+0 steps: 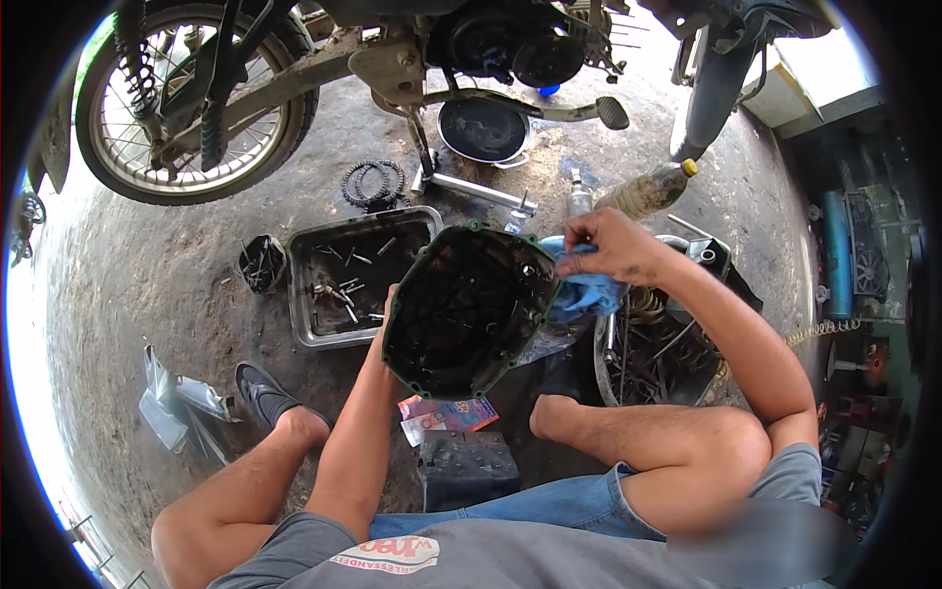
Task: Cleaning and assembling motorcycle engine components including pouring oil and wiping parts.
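Your left grip is closed on the left edge of the engine cover; most of its fingers are hidden behind the part. Your right grip pinches a blue cloth, bunched at the cover's upper right rim.

Cover position: raised in front of you, above the floor, hollow side facing you. Inside dark and wet-looking; green edging around the rim.

Left of the cover, partly behind it: a metal tray with loose bolts lying in it. Just beside the tray, farther left, a small dark container of slim pieces. Beyond the tray, toothed rings lie on the floor.

Past your right grip, a yellow-capped bottle. Below your right forearm, a round basin crowded with parts. Ahead of you, the motorcycle.
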